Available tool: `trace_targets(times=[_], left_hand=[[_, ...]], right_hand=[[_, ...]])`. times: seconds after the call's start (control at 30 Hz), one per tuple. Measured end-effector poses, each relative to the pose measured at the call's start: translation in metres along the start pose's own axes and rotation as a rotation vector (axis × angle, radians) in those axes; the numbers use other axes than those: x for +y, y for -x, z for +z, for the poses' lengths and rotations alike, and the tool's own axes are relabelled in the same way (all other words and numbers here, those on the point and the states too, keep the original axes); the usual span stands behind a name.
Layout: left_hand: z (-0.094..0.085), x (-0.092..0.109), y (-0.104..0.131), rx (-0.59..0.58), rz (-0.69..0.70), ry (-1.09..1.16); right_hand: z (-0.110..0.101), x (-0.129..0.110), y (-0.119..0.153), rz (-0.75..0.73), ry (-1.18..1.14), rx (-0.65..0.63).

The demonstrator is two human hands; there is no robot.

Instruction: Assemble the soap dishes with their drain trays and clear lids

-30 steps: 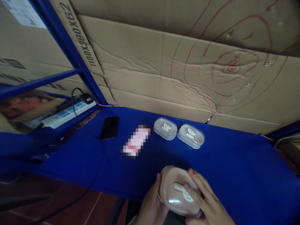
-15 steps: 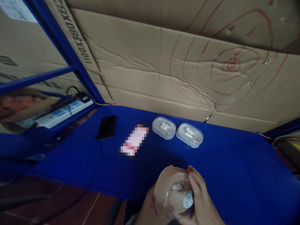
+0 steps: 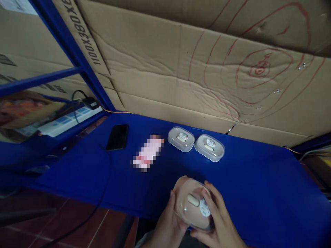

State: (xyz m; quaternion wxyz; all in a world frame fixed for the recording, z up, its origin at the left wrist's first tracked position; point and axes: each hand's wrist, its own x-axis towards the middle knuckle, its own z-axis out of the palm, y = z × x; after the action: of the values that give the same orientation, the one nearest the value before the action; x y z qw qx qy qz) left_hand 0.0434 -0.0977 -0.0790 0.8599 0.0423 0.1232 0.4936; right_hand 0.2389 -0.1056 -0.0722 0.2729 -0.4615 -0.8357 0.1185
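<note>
Between my two hands is a clear plastic case [image 3: 190, 213] with a beige inside, a small pale oval piece and a round white label on top. My left hand [image 3: 169, 220] grips its left side, the thumb along the edge. My right hand [image 3: 219, 217] wraps its right side, with fingers lying over the lid by the label. Beyond them, two similar clear cases stand side by side on the blue table: the left case [image 3: 176, 141] and the right case [image 3: 217, 150]. Each has a round label and a pale oval piece.
A pixelated pink-and-white item [image 3: 148, 153] lies left of the cases, and a black phone [image 3: 117, 137] farther left. A dark cable [image 3: 107, 186] hangs over the table's left edge. A power strip [image 3: 72, 120] sits at the left; a cardboard wall [image 3: 155, 69] rises behind.
The held case has turned and tilted, so its lid with the pale oval piece now faces up more. My right fingers have shifted onto the lid. The two cases behind stay put.
</note>
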Motion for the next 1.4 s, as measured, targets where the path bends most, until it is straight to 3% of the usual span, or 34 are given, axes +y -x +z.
trace_targets(times=[0.3,0.5,0.77,0.87,1.0,1.1,1.27,1.4], left_hand=[[0.008,-0.005,-0.001,-0.063,0.076,-0.02],[0.009,0.001,0.007,0.034,0.057,-0.186],[0.016,0.001,0.01,0.07,0.098,-0.424],[0.016,0.009,0.007,0.089,0.045,-0.41],[0.012,0.025,0.002,0.185,0.083,-0.437],[0.007,0.031,-0.003,0.244,0.077,-0.455],[-0.001,0.033,-0.007,0.309,0.039,-0.426],[-0.005,0.036,-0.006,0.323,0.072,-0.376]], right_hand=[[0.003,-0.004,-0.003,-0.005,-0.015,0.035],[0.0,0.001,-0.003,0.02,-0.037,-0.026],[-0.002,0.001,0.003,0.08,-0.061,0.021],[-0.03,0.029,0.009,0.17,0.014,0.102],[-0.087,0.105,0.009,0.402,0.301,0.335],[-0.115,0.161,0.002,0.467,0.35,0.245],[-0.121,0.213,-0.015,0.434,0.33,0.054],[-0.12,0.218,-0.043,0.372,0.492,0.038]])
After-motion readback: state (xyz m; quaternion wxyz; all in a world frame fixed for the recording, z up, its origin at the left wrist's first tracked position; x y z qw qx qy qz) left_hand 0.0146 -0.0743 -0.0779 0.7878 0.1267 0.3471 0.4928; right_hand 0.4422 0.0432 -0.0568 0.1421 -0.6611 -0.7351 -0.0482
